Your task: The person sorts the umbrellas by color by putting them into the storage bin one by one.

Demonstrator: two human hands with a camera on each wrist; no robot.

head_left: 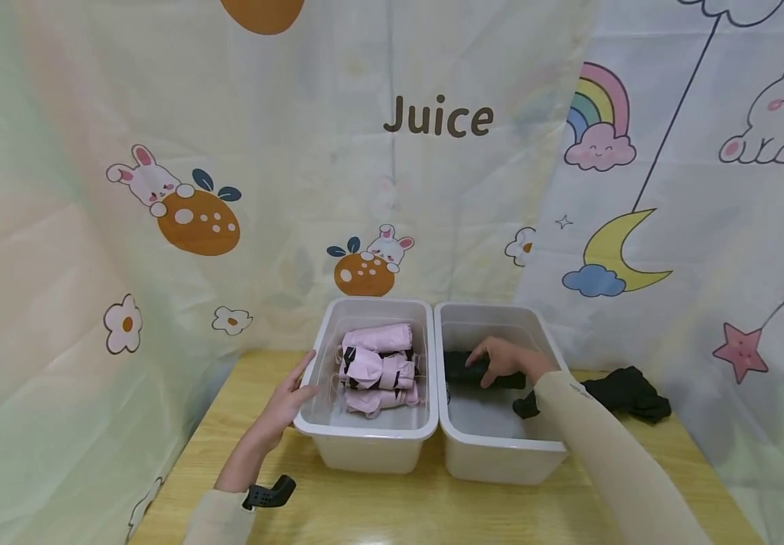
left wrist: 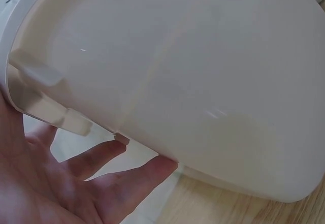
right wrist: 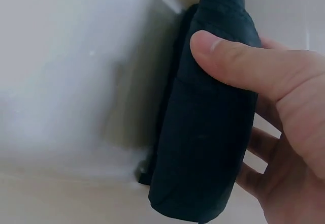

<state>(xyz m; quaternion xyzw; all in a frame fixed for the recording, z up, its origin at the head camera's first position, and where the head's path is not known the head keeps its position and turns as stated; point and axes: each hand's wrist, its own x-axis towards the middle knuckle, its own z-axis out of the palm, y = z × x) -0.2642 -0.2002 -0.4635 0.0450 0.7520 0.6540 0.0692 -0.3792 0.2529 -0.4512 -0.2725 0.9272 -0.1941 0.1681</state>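
Observation:
In the right-hand bin (head_left: 501, 446), my right hand (head_left: 504, 359) grips a black folded umbrella (right wrist: 203, 127), the thumb on its near side and the fingers behind it. The umbrella has a narrower end at the top of the right wrist view. It lies beside the bin wall, partly covered by the hand in the head view. My left hand (head_left: 283, 405) touches the left-hand bin (head_left: 368, 450), with straight fingers against its outer side wall and the thumb at the rim. Inside that bin several pink folded bundles (head_left: 378, 338) lie stacked in rows, one with a bow and black trim.
A small black piece (head_left: 527, 406) lies in the right-hand bin near the sleeve. Crumpled black cloth (head_left: 626, 393) rests on the wooden table (head_left: 392, 507) to the right of the bins. A printed curtain (head_left: 433, 197) hangs close behind both bins.

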